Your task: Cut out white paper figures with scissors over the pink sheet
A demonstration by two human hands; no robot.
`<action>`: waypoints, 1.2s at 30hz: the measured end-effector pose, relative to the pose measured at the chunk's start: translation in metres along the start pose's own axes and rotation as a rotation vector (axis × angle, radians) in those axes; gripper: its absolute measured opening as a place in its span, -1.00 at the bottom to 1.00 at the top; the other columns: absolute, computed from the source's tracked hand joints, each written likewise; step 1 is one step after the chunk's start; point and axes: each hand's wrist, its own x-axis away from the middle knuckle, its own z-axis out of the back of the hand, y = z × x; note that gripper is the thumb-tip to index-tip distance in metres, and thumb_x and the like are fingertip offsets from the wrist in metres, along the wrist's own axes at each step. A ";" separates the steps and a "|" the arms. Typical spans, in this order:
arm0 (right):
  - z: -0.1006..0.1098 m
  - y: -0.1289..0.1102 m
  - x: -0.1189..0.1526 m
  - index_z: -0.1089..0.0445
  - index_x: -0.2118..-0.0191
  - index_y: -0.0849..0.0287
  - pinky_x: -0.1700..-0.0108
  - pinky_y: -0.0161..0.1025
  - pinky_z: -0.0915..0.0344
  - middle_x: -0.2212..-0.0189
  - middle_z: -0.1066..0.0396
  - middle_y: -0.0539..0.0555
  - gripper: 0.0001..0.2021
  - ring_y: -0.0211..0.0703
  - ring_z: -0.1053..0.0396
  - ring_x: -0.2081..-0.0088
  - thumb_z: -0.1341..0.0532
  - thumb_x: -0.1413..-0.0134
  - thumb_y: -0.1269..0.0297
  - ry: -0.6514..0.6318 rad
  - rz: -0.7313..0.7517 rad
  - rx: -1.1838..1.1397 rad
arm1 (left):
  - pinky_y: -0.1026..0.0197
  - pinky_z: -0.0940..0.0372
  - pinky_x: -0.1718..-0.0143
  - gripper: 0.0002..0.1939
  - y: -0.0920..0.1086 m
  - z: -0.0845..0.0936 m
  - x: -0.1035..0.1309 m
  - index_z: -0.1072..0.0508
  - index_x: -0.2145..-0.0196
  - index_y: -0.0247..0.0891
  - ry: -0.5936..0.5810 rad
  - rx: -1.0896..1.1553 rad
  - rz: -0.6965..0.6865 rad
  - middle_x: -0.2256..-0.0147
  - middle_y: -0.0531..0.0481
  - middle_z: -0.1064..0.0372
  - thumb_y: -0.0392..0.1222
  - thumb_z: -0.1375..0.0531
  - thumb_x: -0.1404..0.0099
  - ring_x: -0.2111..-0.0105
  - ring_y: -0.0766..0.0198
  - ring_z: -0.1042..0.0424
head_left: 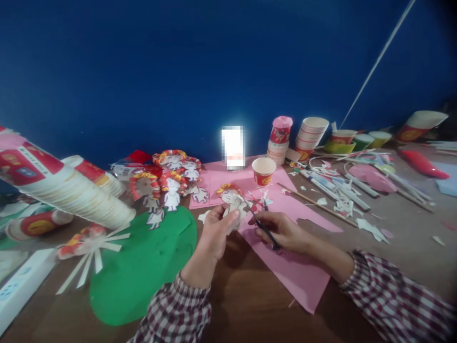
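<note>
Near the middle of the table, my left hand (216, 229) pinches a white paper cutout figure (234, 204) between thumb and fingers. My right hand (280, 231) is closed around a dark, thin tool (266, 230), which looks like a brush or scissors; its tip points at the cutout's upper right. Behind the cutout lies a red and yellow ring piece (224, 188); whether they are joined is unclear. Pink paper (285, 274) lies beneath my right hand. A single paper cup (263, 171) stands just beyond both hands.
Stacked paper cups (89, 195) lean at the left over a green paper shape (143, 271). Finished-looking ring figures (172, 190) lie behind it. More cup stacks (310, 136) stand at the back right. Markers (319, 185), a wooden stick (324, 207) and paper scraps lie right.
</note>
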 end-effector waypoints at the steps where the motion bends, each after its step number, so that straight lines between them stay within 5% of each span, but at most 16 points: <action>1: 0.001 0.001 0.000 -0.31 0.23 0.27 0.62 -0.45 -0.09 0.62 -0.18 -0.08 -0.73 -0.40 -0.13 0.61 -0.18 -0.07 0.14 -0.010 -0.006 -0.009 | 0.34 -0.21 0.47 -0.78 0.001 0.001 0.000 -0.47 0.40 -0.34 -0.011 -0.004 0.005 0.51 0.00 -0.42 -0.24 -0.34 0.06 0.56 0.41 -0.33; 18: 0.022 -0.007 0.000 -0.33 0.13 0.26 0.56 -0.42 -0.25 0.50 -0.34 0.02 -0.70 -0.33 -0.26 0.54 -0.16 -0.09 0.15 -0.249 -0.048 0.125 | 0.35 -0.21 0.54 -0.79 0.019 0.019 -0.005 -0.51 0.42 -0.37 -0.202 -0.235 0.165 0.53 -0.05 -0.41 -0.23 -0.33 0.06 0.60 0.40 -0.30; 32: 0.023 -0.009 -0.001 -0.37 0.24 0.22 0.58 -0.42 -0.19 0.58 -0.33 -0.03 -0.77 -0.34 -0.25 0.59 -0.16 -0.08 0.17 -0.264 -0.039 0.255 | 0.39 -0.19 0.56 -0.86 0.018 0.023 -0.007 -0.51 0.46 -0.37 -0.267 -0.245 0.195 0.55 -0.04 -0.39 -0.28 -0.33 0.04 0.59 0.41 -0.30; 36: 0.018 -0.005 -0.001 -0.35 0.19 0.23 0.59 -0.42 -0.21 0.55 -0.31 -0.02 -0.74 -0.35 -0.23 0.59 -0.16 -0.08 0.15 -0.236 -0.087 0.109 | 0.34 -0.25 0.54 -0.79 0.020 0.021 -0.007 -0.51 0.39 -0.37 -0.181 -0.141 0.258 0.50 -0.09 -0.43 -0.26 -0.34 0.04 0.56 0.35 -0.36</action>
